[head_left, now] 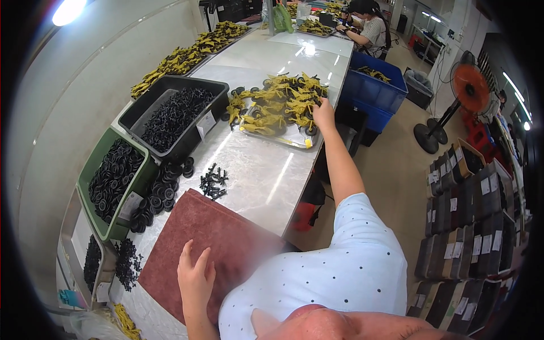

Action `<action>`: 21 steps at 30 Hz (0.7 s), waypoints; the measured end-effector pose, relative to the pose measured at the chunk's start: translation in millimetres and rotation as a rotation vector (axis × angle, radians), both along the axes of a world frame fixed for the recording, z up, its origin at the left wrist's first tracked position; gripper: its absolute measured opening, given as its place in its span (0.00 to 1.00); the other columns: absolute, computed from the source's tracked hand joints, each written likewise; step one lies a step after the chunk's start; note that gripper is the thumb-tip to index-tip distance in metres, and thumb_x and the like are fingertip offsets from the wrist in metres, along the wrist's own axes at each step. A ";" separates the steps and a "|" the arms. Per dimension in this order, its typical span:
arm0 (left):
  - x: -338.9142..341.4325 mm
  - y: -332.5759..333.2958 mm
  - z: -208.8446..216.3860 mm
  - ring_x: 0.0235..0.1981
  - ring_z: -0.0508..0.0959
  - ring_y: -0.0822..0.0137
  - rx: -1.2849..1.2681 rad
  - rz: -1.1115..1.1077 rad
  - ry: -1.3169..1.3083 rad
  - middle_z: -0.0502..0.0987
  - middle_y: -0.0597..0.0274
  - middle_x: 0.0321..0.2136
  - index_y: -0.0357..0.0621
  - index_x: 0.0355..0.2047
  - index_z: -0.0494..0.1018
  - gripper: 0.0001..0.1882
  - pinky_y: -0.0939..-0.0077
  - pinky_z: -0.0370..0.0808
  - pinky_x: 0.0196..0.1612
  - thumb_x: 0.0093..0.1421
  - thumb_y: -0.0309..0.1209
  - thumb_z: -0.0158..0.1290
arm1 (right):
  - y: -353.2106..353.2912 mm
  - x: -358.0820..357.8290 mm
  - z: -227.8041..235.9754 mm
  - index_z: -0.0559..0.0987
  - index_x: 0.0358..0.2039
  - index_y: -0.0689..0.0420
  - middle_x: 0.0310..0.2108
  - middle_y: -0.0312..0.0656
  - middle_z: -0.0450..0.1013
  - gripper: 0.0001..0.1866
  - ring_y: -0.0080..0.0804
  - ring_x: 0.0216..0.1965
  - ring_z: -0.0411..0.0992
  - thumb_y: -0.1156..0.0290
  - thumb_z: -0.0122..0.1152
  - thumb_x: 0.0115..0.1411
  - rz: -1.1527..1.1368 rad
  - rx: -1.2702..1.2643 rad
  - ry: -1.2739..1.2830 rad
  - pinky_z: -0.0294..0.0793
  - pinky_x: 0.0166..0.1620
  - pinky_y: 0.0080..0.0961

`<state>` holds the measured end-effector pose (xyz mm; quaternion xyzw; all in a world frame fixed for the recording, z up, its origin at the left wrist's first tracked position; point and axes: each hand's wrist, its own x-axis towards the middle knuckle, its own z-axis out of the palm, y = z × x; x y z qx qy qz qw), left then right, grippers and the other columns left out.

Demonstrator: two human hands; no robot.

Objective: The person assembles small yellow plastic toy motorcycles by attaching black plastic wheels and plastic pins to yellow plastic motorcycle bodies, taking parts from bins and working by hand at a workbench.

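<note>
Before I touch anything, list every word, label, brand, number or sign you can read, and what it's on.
None is readable.
White label on the black parts bin: too small.
White label on the green wheel bin: too small.
White labels on the stacked boxes at right: too small.
Yellow-and-black wheeled pieces by the right hand: no legible lettering.

Bright lamp (69, 11); glare streaks tabletop (252, 178); dark, bent edges.
</note>
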<state>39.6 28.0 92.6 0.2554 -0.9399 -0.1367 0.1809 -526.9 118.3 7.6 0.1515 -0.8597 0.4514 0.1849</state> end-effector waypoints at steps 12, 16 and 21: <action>5.3 -4.1 -3.1 0.50 0.72 0.51 0.007 0.027 0.000 0.68 0.50 0.53 0.44 0.42 0.76 0.18 0.62 0.71 0.50 0.48 0.21 0.58 | 41.5 -30.9 -25.4 0.75 0.47 0.61 0.33 0.39 0.76 0.17 0.23 0.24 0.72 0.77 0.59 0.54 0.245 -0.281 -0.571 0.66 0.22 0.21; 4.4 -2.9 -2.5 0.49 0.73 0.52 0.017 0.018 0.004 0.68 0.50 0.53 0.44 0.41 0.76 0.18 0.63 0.71 0.50 0.48 0.21 0.58 | 43.0 -31.8 -23.6 0.74 0.45 0.67 0.28 0.40 0.74 0.16 0.24 0.23 0.71 0.79 0.59 0.55 0.260 -0.414 -0.599 0.70 0.24 0.21; 5.8 -0.9 -5.5 0.48 0.73 0.52 0.013 0.014 0.008 0.69 0.50 0.52 0.43 0.41 0.76 0.17 0.63 0.72 0.49 0.48 0.21 0.58 | 47.1 -32.6 -23.6 0.73 0.45 0.70 0.29 0.42 0.73 0.15 0.27 0.25 0.72 0.82 0.57 0.56 0.290 -0.775 -0.717 0.73 0.26 0.21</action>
